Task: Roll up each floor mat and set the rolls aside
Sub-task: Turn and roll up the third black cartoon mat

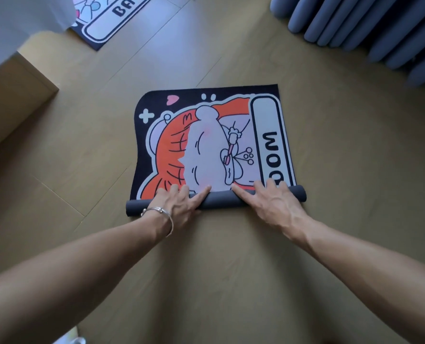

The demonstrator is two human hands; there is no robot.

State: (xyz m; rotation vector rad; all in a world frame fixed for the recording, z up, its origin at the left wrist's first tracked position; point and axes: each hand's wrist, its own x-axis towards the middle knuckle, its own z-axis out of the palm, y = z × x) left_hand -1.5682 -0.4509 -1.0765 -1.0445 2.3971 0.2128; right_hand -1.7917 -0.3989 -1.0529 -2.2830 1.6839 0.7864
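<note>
Dark-bordered fabric floor mat with orange-and-white cartoon print (206, 135) lies flat on the light wooden plank floor (231, 269) straight ahead of me, its near edge wound into a slim grey roll (220, 198). My left hand (179, 201), thin silver bracelet (160, 211) at the wrist, and my right hand (273, 201) press down on that roll, fingers spread and nearly straight, tips reaching the printed face. Further off: second printed mat (107, 18) upper left, pale wooden box (15, 90) at left, blue-grey pleated curtain (368, 28) upper right.
</note>
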